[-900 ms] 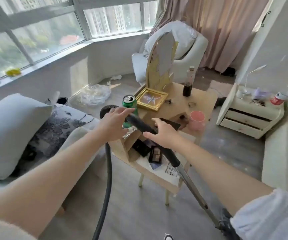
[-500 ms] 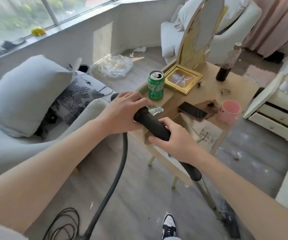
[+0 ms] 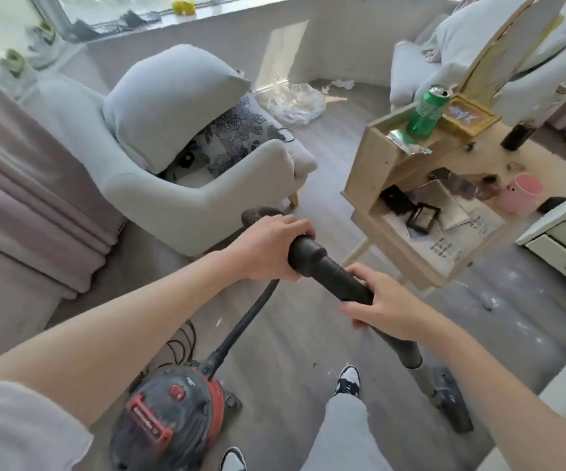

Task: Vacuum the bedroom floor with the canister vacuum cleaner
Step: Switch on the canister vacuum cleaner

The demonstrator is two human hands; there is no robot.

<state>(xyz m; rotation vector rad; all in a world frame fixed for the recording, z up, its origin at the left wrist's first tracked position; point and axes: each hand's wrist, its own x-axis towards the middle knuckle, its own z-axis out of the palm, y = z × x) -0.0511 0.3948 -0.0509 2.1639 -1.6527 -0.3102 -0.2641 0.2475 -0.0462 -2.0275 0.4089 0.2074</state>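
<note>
a: ok so where's everything? both hands are on the black plastic vacuum wand (image 3: 329, 271). left hand (image 3: 269, 248) is wrapped round the upper end where the black ribbed hose (image 3: 240, 331) joins, right hand (image 3: 378, 305) has fingers curled over the wand a bit lower. neither is spread, both gripping.

b: and the business end?

a: the wand's long axis runs from the hands down to the near right, ending in the dark flat floor nozzle (image 3: 451, 407) on the grey wood-look floor (image 3: 308, 158). so the nozzle sits below and right of the grip, right hand nearer to it. the red and black round canister vacuum (image 3: 169, 419) is near left by the feet, hose arcing down from the left hand into it.

b: dirt?

a: white specks and crumbs on the floor to the right (image 3: 489, 300), beyond the nozzle and under the pale wooden side table (image 3: 373, 164). my guess is the next push goes out that way, along the wand's line.

b: what's in the table?

a: top has a green drink can (image 3: 426, 112), a gold picture frame (image 3: 468, 113) and a pink cup (image 3: 521, 193). open shelf underneath holds small black cases (image 3: 421, 217) and papers. the light grey armchair (image 3: 189, 185) far left holds a grey pillow (image 3: 172, 100) and a floral cushion.
</note>
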